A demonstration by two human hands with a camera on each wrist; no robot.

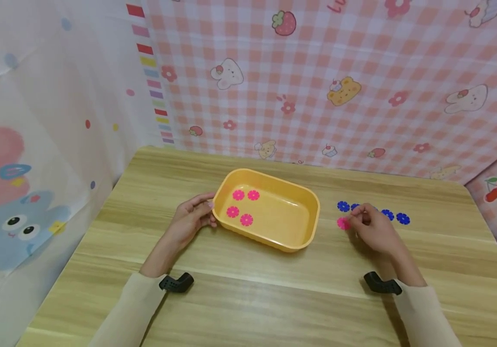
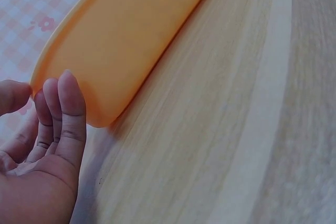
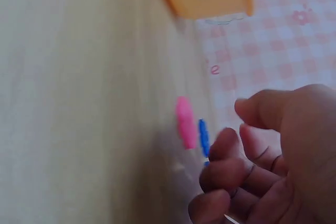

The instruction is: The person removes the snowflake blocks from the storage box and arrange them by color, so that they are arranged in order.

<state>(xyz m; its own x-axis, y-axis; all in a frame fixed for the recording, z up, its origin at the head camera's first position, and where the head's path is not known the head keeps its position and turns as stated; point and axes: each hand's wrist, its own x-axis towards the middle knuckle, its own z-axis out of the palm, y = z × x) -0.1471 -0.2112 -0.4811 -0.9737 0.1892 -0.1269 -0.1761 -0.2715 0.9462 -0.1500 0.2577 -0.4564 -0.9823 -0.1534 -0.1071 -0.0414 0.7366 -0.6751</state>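
A yellow-orange plastic basin (image 1: 294,205) stands on the table, with several pink snowflake discs (image 1: 233,212) lying flat in its left part. My left hand (image 1: 191,217) holds the basin's left end, thumb at the rim and fingers against the outer wall; the left wrist view shows this hand (image 2: 47,145) at the basin's end. To the right of the basin, my right hand (image 1: 372,229) hovers over a pink snowflake disc (image 1: 342,223). In the right wrist view this disc (image 3: 185,123) lies apart from the loosely bent fingers (image 3: 226,174), and thumb and forefinger hold nothing.
Behind the right hand runs a row of several blue snowflake discs (image 1: 403,219), partly hidden by the fingers. The wooden table (image 1: 248,299) ends at a pink checked cloth (image 1: 300,130) at the back. A white patterned cloth (image 1: 79,159) hangs on the left.
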